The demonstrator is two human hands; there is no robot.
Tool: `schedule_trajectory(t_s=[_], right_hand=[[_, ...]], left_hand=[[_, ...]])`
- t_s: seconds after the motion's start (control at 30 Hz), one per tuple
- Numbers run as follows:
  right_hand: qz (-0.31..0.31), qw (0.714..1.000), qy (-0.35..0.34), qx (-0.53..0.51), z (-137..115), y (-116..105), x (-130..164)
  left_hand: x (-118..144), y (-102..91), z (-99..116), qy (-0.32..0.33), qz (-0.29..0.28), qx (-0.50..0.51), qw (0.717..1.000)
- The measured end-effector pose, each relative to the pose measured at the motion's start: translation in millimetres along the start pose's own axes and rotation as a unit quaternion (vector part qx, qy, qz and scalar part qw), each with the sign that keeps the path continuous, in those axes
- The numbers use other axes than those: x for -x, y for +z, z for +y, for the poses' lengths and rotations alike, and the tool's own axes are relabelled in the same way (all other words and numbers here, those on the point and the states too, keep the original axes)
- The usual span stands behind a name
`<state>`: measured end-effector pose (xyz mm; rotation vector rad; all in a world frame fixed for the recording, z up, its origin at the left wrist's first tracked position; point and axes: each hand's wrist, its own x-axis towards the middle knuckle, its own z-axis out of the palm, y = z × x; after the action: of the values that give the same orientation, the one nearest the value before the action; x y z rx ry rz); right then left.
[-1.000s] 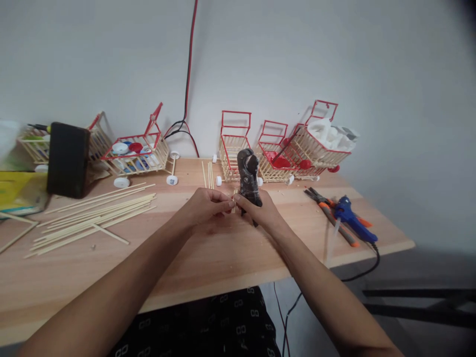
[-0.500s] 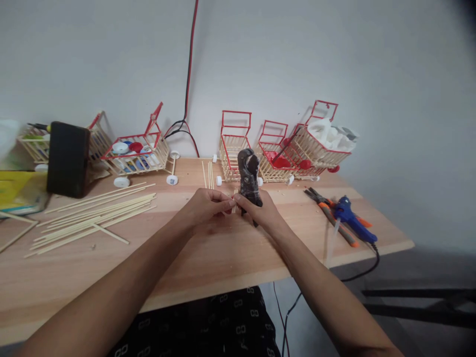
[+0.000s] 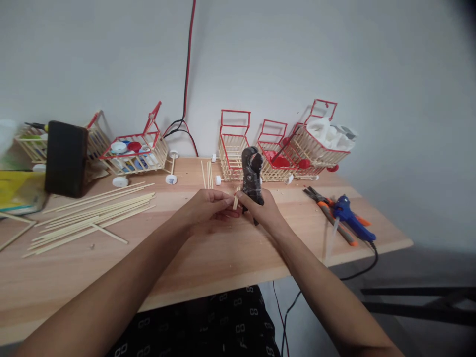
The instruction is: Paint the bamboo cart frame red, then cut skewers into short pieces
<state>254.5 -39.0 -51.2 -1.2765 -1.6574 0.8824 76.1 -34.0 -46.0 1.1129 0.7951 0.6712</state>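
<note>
Head view has my left hand pinched on a short pale wooden stick piece above the light wooden tabletop, fingertips together. My right hand is wrapped around the dark metal cutting pliers, nose upright just beside the stick. I judge this the trimming step: next the stick must seat squarely in the cutter, fingers clear. Long bamboo skewers lie well apart, left.

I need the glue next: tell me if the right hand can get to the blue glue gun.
Probably yes: the blue glue gun lies uncovered on the table's right side, but the right hand holds black cutters.
</note>
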Motion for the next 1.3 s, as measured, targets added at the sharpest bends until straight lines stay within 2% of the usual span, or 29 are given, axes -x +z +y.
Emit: schedule_trajectory(t_s=[0.17, 0.4, 0.57, 0.73, 0.83, 0.93, 1.1, 1.2, 1.3], right_hand=[[0.022, 1.000, 0.011, -0.009, -0.2, 0.7, 0.2], [0.025, 0.999, 0.025, -0.028, -1.0, 2.2, 0.3], [0.023, 0.999, 0.010, -0.027, 0.0, 6.4, 1.9], [0.018, 1.000, 0.013, -0.005, -5.5, 5.7, 4.5], [-0.014, 0.999, 0.007, 0.041, -12.8, -7.6, 7.7], [-0.058, 0.994, 0.014, 0.093, -21.1, -32.6, 14.4], [-0.162, 0.964, 0.088, 0.190, -38.4, -72.4, 31.7], [-0.199, 0.946, 0.110, 0.230, -48.7, -80.1, 39.6], [-0.227, 0.940, 0.105, 0.232, -55.3, -78.7, 43.0]], left_hand=[[0.0, 0.4, 2.1, -0.028, -0.011, 0.046, 0.998], [1.3, 3.2, 2.6, -0.020, 0.003, 0.026, 0.999], [-2.4, 5.2, -6.3, 0.021, 0.059, -0.014, 0.998], [-4.6, 5.4, -11.1, 0.061, 0.072, -0.047, 0.994], [-1.8, 6.9, -6.8, 0.081, 0.069, -0.065, 0.992], [2.7, 9.5, 0.8, 0.096, 0.074, -0.073, 0.990], [8.9, 16.0, 11.2, 0.094, 0.072, -0.068, 0.991], [11.1, 20.1, 12.9, 0.084, 0.062, -0.069, 0.992], [11.9, 22.8, 12.5, 0.077, 0.047, -0.078, 0.993]])
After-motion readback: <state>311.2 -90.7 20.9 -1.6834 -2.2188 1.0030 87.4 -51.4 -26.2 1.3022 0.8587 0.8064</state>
